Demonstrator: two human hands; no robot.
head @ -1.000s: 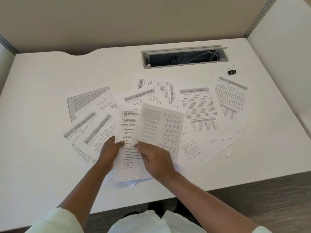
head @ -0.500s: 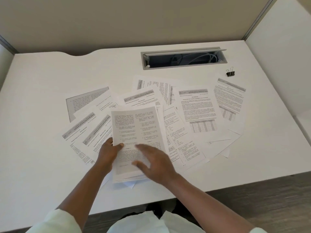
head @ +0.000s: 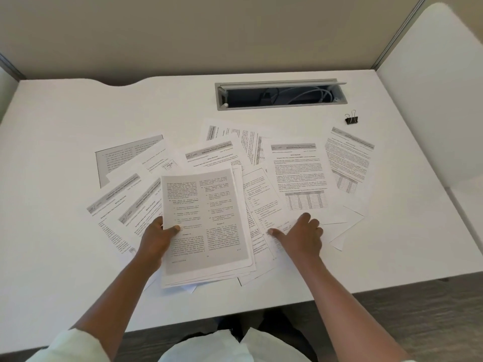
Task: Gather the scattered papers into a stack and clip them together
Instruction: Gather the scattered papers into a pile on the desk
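Printed papers lie fanned across the white desk (head: pixel 65 270). A small stack of sheets (head: pixel 206 223) sits near the front edge. My left hand (head: pixel 156 239) grips its left side, thumb on the top sheet. My right hand (head: pixel 300 236) rests with fingers spread on a loose sheet (head: pixel 261 202) just right of the stack. More loose pages spread to the left (head: pixel 117 202) and to the right (head: pixel 300 178). A black binder clip (head: pixel 351 118) stands alone at the back right, far from both hands.
A grey cable slot (head: pixel 281 96) with wires inside is set into the desk behind the papers. Partition walls close off the back and the right side (head: pixel 431 100). The desk's front edge runs just below the stack.
My right hand let go of the sheet it was laying on the stack and moved right onto a loose page. The left hand kept its hold on the stack.
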